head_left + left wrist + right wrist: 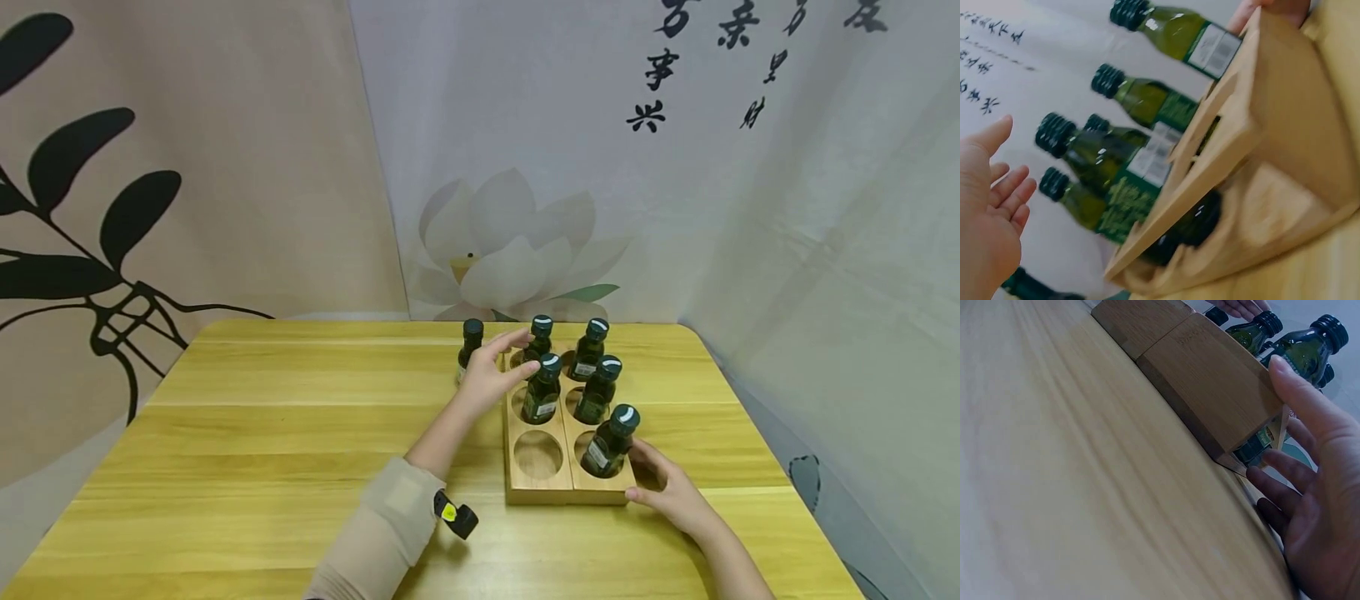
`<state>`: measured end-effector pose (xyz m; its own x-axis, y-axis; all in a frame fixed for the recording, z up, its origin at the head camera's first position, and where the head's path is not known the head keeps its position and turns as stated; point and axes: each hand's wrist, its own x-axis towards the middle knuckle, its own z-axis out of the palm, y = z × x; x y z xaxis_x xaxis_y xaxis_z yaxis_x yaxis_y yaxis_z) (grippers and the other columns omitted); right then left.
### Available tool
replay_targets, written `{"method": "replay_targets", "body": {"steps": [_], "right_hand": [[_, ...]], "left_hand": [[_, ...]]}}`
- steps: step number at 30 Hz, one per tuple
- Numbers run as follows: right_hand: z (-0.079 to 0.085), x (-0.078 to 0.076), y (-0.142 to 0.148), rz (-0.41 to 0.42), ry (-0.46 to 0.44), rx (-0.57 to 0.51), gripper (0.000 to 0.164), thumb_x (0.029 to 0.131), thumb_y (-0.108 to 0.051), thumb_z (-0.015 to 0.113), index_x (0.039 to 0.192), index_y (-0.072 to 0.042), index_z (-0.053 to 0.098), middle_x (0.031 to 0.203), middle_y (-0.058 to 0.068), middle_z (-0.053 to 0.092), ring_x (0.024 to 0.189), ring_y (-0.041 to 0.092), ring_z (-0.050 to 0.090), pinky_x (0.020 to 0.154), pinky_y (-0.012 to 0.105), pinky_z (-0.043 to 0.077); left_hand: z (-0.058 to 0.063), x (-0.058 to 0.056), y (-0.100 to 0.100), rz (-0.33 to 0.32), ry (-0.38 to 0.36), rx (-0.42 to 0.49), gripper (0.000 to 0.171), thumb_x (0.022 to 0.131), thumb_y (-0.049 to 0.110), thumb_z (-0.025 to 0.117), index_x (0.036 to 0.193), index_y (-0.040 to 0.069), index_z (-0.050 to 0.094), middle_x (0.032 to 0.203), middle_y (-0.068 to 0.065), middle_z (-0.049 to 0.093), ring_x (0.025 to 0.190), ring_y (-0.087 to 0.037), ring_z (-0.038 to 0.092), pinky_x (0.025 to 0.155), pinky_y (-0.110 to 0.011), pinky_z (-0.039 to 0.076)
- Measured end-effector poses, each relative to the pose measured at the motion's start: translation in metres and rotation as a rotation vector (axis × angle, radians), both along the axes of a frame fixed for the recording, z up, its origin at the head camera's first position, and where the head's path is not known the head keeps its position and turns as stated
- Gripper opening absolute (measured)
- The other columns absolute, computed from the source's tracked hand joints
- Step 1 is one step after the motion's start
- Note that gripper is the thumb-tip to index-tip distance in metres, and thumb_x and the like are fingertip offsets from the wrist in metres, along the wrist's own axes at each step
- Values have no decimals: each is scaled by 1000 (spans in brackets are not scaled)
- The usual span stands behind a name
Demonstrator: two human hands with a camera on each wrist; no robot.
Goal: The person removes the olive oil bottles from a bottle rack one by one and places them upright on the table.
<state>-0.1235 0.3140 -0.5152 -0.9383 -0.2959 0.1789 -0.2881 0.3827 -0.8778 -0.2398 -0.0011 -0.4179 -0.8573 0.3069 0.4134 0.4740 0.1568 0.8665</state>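
A wooden rack (535, 495) with two rows of round holes holds several small green bottles with dark caps. In its right row stand a front bottle (609, 443), a middle one (598, 392) and a back one (588, 354). The left row has a middle bottle (542, 392) and a back bottle (539, 337); its front hole is bare. My left hand (491, 379) reaches over the rack's left side, fingers extended, thumb tip beside the middle bottle's cap. My right hand (1319, 481) is at the front right corner, thumb against the rack, fingers loosely bent alongside it.
Another dark-capped bottle (470, 343) stands on the table outside the rack, left of it and partly behind my left hand. The wooden table (262, 442) reaches back to a printed curtain (517, 125). A strap with a black clip (456, 514) circles my left forearm.
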Motion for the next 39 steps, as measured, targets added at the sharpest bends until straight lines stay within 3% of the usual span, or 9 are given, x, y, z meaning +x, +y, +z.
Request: {"method": "replay_targets", "body": {"steps": [3,8,14,20,23,27,39], "right_hand": [[2,0,-2,7,16,0,73,79,2,74,142,8,37,125,28,54,114,0,48,95,14,33],[3,-1,-2,12,35,-10,72,79,3,74,141,9,37,125,28,54,114,1,49,95,13,33],[1,-1,-2,7,31,-14,72,79,3,74,141,9,37,125,28,54,114,0,48,95,12,32],[2,1,-3,10,26,-11,73,79,3,74,141,10,36,125,28,54,114,1,48,95,12,32],[3,1,-4,13,27,-10,73,79,3,74,141,9,36,125,28,54,115,1,48,95,12,31],[4,1,-3,13,31,-7,74,78,4,74,141,9,36,125,28,54,114,-1,47,95,12,31],[3,2,-2,2,19,7,73,79,2,74,141,10,36,125,29,54,114,0,48,94,11,31]], "left_hand": [[-4,5,9,8,-5,7,54,87,19,73,135,4,54,123,-5,61,113,-16,54,98,-40,40],[-14,9,23,12,-25,36,54,86,20,74,134,4,55,121,-6,60,112,-21,55,97,-50,40],[-22,12,35,73,-58,81,49,85,20,74,130,8,60,122,-6,60,108,-22,55,92,-50,44],[-28,14,41,120,6,102,42,85,15,74,125,9,64,119,-5,61,107,-20,57,89,-45,47],[-27,14,43,134,36,93,40,86,15,73,125,9,64,120,-5,61,110,-20,57,90,-41,48],[-24,16,44,131,10,76,40,87,16,72,125,9,64,122,-4,60,113,-19,55,92,-36,47],[-16,15,41,112,15,75,39,88,16,71,125,7,64,123,-7,61,115,-21,55,93,-38,46]]}}
